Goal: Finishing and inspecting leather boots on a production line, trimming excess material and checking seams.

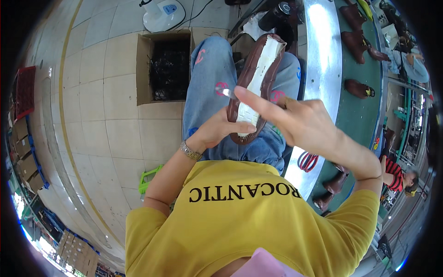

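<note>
A brown leather shoe upper [247, 80] lies sole side up over my lap, its edges folded in around a white bottom [261, 68]. My left hand [220, 127] is closed on its near end, with the thumb across the white part. Above the shoe, my right hand [295, 117] is closed on a small tool with a shiny tip [226, 92]. That tip juts out past the stretched index finger, to the left of the shoe. The rest of the tool is hidden by the hand, and I cannot tell whether its tip touches the shoe.
An open cardboard box [144, 69] with black plastic inside stands left of my knees. At right, a metal ledge [318, 69] borders a green conveyor belt [353, 113] carrying several brown shoes. Red and dark rings [308, 162] lie on the ledge. Another person [396, 174] is at far right.
</note>
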`<state>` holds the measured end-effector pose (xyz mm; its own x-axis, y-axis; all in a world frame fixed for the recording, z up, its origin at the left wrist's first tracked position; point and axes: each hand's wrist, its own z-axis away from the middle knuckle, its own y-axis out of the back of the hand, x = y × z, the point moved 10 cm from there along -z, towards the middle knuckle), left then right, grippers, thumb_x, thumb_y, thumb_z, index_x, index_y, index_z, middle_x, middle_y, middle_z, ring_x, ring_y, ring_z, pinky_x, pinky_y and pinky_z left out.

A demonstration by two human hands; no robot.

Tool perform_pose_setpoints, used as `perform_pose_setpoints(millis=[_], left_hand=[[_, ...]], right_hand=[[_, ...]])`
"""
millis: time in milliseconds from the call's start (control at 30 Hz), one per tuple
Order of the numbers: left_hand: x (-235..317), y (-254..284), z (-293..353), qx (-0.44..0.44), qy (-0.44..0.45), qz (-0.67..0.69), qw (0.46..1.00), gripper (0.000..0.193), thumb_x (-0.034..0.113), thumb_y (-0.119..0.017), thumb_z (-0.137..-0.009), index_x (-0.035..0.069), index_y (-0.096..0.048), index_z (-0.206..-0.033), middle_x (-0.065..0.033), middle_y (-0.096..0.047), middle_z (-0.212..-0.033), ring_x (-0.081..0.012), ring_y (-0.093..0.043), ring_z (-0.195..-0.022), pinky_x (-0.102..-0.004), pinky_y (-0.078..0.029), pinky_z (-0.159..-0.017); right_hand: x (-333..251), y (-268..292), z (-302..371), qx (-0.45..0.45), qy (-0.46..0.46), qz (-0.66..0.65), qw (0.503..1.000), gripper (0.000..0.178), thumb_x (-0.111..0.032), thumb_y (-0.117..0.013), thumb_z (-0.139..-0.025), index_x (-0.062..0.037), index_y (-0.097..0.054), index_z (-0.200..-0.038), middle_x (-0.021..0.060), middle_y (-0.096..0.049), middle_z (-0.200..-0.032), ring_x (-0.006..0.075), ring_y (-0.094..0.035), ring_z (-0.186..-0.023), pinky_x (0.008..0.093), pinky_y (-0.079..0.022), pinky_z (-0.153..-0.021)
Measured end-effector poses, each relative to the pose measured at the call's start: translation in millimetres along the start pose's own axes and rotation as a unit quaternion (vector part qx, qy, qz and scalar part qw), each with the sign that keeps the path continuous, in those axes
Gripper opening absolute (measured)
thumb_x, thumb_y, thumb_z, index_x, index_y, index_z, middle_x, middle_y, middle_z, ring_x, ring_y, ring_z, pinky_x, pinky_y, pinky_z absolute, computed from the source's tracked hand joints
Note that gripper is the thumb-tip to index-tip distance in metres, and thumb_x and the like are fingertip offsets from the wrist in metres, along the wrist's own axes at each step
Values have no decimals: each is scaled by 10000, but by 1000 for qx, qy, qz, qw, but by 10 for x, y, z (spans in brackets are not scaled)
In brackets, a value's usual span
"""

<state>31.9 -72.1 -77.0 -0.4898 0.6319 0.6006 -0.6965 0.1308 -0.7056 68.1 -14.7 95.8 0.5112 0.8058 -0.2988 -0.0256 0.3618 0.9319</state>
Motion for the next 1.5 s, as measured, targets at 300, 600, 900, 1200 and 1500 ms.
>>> perform_pose_setpoints(millis=[300, 600, 900, 1200, 1500], left_hand=[[-29, -83, 14, 0, 12, -57, 998, 475, 146, -772, -837, -18, -582, -1241, -53, -668, -1087, -122, -611, -994, -280, -489, -888], [-107, -1, -6, 36, 42, -83, 995, 308, 191, -818, -797, -2, -702, -1007, -26, -699, -926, -70, -605, -862, -265, -503, -740], [-109, 65, -102, -3, 66, -156, 986, 537, 225, -819, -801, 33, -588, -1246, -30, -659, -1088, -101, -602, -961, -275, -509, -792], [551, 57, -733, 58, 98, -69, 991, 889, 175, -837, -758, 83, -303, -1464, -53, -566, -1278, -141, -563, -1150, -331, -481, -965], [902, -299, -461, 18, -152, -325, 933, 1210, 109, -882, -677, 126, -55, -1561, -140, -424, -1427, -221, -455, -1301, -373, -367, -1090]], right_hand=[[-365, -253, 222, 8, 102, 17, 995, 898, -47, -602, -746, -419, -303, -1507, 49, -503, -615, 186, -534, -422, 320, -418, -365], [-443, -323, 351, 1, 104, -60, 993, 832, -50, -566, -834, -435, -277, -1512, 136, -550, -659, 220, -549, -429, 321, -435, -379], [227, -12, 108, 45, 11, -47, 998, 838, -78, -571, -846, -386, -217, -1540, 121, -571, -610, 252, -587, -456, 357, -448, -388], [951, -64, -6, 63, -96, -21, 993, 753, -203, -588, -926, -313, -185, -1552, 141, -626, -644, 320, -606, -494, 422, -470, -447], [1721, -716, 1604, 319, -448, -135, 824, 643, -204, -635, -932, -258, -356, -1509, 203, -688, -909, 372, -665, -695, 416, -498, -628]])
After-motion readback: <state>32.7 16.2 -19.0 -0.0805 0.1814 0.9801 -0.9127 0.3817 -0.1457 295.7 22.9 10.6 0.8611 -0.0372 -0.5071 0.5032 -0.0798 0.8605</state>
